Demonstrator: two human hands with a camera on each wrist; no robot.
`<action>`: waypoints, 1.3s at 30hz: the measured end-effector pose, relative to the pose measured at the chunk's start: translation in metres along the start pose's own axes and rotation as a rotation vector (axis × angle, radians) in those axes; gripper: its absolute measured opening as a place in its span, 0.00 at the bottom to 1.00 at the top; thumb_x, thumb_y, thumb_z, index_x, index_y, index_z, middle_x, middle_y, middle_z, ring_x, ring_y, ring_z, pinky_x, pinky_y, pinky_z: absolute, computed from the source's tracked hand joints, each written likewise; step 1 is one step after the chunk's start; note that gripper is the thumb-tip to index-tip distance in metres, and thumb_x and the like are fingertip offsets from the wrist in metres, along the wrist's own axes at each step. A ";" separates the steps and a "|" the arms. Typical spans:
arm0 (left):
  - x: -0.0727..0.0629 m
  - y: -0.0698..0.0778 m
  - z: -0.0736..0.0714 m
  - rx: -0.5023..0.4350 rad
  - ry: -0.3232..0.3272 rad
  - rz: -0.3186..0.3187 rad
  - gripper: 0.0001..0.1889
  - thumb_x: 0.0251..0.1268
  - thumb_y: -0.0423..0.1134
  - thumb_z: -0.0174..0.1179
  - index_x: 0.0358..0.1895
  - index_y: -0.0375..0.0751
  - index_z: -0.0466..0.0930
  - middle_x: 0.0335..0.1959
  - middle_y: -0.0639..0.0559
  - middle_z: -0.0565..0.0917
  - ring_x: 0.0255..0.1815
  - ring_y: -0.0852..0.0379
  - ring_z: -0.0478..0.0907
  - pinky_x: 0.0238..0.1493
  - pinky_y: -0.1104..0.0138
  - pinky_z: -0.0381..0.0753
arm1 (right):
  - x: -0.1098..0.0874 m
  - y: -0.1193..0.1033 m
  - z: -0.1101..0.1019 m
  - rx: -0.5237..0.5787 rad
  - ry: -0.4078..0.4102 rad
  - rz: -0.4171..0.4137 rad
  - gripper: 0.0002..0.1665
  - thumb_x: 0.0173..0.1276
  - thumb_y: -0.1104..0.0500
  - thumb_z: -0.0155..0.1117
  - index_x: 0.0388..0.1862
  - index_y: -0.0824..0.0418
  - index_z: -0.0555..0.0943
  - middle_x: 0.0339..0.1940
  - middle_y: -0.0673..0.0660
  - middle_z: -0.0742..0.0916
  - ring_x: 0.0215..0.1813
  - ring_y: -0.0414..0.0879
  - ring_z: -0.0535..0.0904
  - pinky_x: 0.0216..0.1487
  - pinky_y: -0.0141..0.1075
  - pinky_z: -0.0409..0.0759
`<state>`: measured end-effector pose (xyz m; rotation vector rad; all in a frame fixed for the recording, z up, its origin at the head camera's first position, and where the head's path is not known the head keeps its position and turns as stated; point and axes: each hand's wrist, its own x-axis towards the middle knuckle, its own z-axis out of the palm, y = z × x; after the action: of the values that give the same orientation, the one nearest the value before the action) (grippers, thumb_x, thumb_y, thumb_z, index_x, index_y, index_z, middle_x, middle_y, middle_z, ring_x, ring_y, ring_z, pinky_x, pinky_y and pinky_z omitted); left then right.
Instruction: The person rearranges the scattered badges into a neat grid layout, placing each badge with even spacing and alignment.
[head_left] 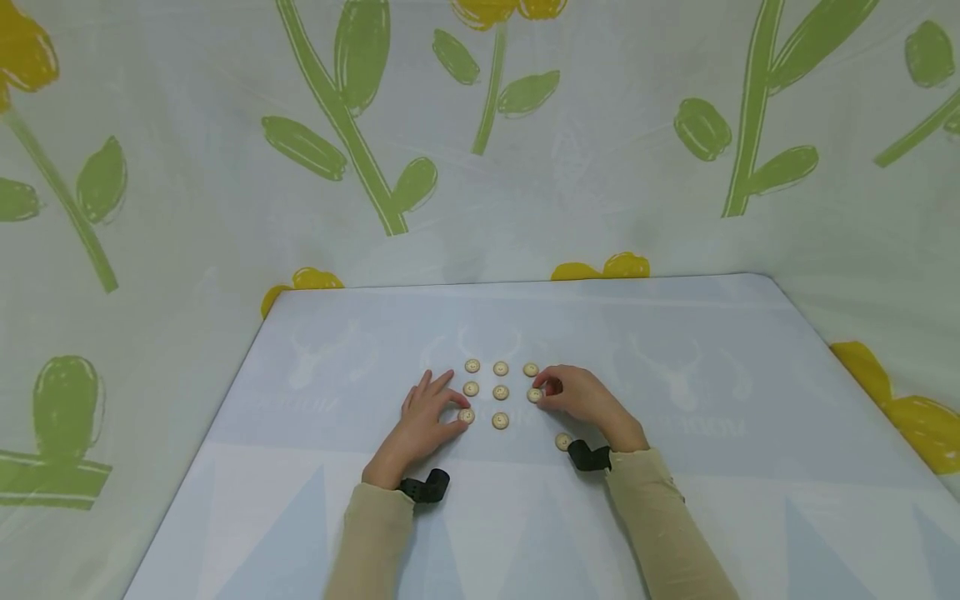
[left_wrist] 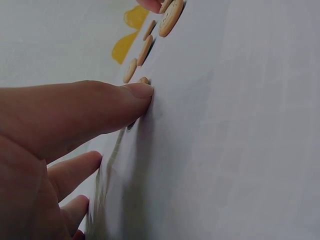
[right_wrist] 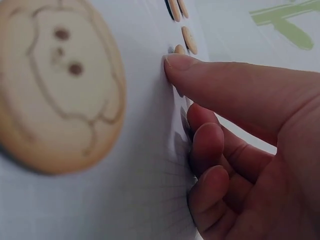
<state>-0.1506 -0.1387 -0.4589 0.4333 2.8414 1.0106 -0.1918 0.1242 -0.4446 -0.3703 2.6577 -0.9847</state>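
Several round, biscuit-coloured discs lie in rows on the table. My left hand (head_left: 420, 427) pinches the front-left disc (head_left: 467, 416) between thumb and index finger, its other fingers spread. At the right end of the middle row, my right hand (head_left: 588, 398) pinches another disc (head_left: 535, 395) with thumb and index finger, the other fingers curled. Between the hands lie a front-row disc (head_left: 500, 421) and a middle-row disc (head_left: 500, 392). One loose disc (right_wrist: 62, 85), seen large in the right wrist view, bears a drawn animal face. Each thumb mostly hides its held disc in its wrist view.
A pale table (head_left: 300, 500) with faint deer and blue triangle prints carries everything. Behind it hangs a white sheet (head_left: 600, 150) with green stems and yellow flowers. The loose disc lies beside the black wrist camera (head_left: 588, 457) on the right arm.
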 end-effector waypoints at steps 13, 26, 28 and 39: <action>-0.001 0.001 -0.001 0.004 -0.002 -0.005 0.09 0.51 0.42 0.63 0.36 0.54 0.75 0.68 0.47 0.56 0.70 0.44 0.36 0.63 0.47 0.35 | 0.000 0.000 0.000 0.005 0.010 -0.013 0.10 0.54 0.60 0.66 0.36 0.54 0.78 0.25 0.50 0.75 0.31 0.43 0.68 0.31 0.35 0.66; -0.001 0.002 -0.002 -0.015 0.005 0.004 0.08 0.51 0.41 0.63 0.36 0.53 0.76 0.68 0.47 0.57 0.70 0.43 0.37 0.63 0.47 0.35 | 0.000 0.003 0.000 0.011 0.002 -0.022 0.10 0.54 0.59 0.66 0.36 0.54 0.78 0.25 0.50 0.75 0.30 0.43 0.69 0.31 0.35 0.66; -0.001 0.002 -0.002 -0.017 0.008 0.008 0.09 0.51 0.40 0.63 0.36 0.52 0.77 0.68 0.46 0.57 0.70 0.43 0.37 0.63 0.46 0.35 | 0.000 0.003 0.000 0.013 0.003 -0.027 0.11 0.54 0.59 0.67 0.36 0.54 0.78 0.25 0.50 0.75 0.30 0.43 0.68 0.31 0.35 0.66; -0.001 0.000 0.000 -0.014 0.013 0.004 0.09 0.51 0.41 0.63 0.36 0.53 0.76 0.68 0.47 0.57 0.70 0.43 0.37 0.63 0.46 0.35 | 0.001 0.004 0.000 0.018 -0.001 0.000 0.11 0.53 0.58 0.67 0.36 0.53 0.78 0.25 0.50 0.75 0.31 0.44 0.69 0.31 0.36 0.67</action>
<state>-0.1500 -0.1386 -0.4587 0.4335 2.8439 1.0377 -0.1930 0.1267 -0.4472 -0.3662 2.6465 -1.0068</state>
